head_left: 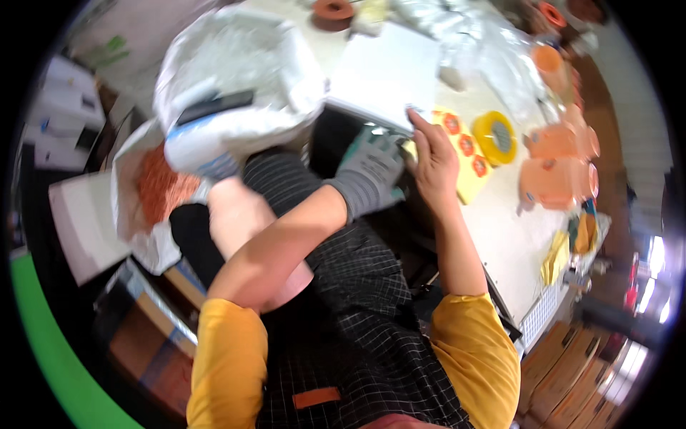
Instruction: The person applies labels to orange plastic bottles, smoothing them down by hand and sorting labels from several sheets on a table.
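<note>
Yellow sticker sheet [469, 160] lies on white table [507, 236] between bare right hand [434, 161] and yellow tape roll [494, 137], long axis running far-left to near-right. Right index extended, pointing away; grip can't be told. Gloved left hand [370, 170] loosely curled, hold unclear.

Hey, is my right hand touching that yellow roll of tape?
Apart. The head view shows a gap between the right hand and the yellow tape roll, with part of the yellow sticker sheet visible between them.
</note>
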### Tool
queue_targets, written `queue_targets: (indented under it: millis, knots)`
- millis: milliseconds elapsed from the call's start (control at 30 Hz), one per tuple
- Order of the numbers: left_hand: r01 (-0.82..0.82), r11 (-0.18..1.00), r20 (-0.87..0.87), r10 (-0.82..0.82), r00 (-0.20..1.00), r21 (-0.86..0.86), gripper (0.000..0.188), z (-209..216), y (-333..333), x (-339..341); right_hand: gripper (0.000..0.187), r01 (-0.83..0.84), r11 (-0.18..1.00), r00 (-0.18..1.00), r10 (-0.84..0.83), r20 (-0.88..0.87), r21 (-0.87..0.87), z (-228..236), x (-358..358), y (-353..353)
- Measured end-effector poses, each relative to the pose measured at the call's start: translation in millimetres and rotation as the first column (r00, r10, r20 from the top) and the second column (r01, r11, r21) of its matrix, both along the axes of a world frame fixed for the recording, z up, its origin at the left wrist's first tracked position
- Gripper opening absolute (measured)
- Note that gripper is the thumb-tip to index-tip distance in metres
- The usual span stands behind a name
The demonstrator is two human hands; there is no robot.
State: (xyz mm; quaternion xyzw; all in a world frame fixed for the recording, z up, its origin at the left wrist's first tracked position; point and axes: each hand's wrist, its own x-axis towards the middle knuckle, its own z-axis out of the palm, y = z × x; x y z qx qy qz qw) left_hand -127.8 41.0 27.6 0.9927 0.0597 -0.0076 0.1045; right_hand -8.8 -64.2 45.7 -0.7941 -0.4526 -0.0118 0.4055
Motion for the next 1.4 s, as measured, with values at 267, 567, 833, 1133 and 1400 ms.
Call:
queue_targets:
  millis: [267,567,833,1133,1400]
  knots:
    - [-0.399,0.856,0.397,0.509,0.764,-0.328,0.034,21.1,-36.1,-224.8,0.042,-0.400,0.916,0.910,0.398,-0.115,0.008,-31.3,-132.4,-4.3]
    - [-0.712,0.644,0.510,0.728,0.458,-0.280,0.028,-28.0,-80.6,-285.0,0.049,-0.633,0.772,0.736,0.621,0.269,-0.051,-45.3,-207.6,12.6]
    - [-0.666,0.683,0.597,0.679,0.427,-0.299,0.034,-45.4,-85.3,-289.1,0.047,-0.614,0.779,0.711,0.616,0.339,-0.127,-36.4,-213.5,15.7]
    - [-0.645,0.620,0.569,0.753,0.331,-0.446,0.033,-47.1,-90.6,-283.8,0.047,-0.653,0.740,0.663,0.662,0.350,-0.164,-33.2,-207.1,22.4]
    - [-0.594,0.640,0.443,0.767,0.464,-0.487,0.041,-37.2,-80.3,-280.8,0.047,-0.669,0.716,0.630,0.689,0.358,-0.200,-29.9,-203.8,27.1]
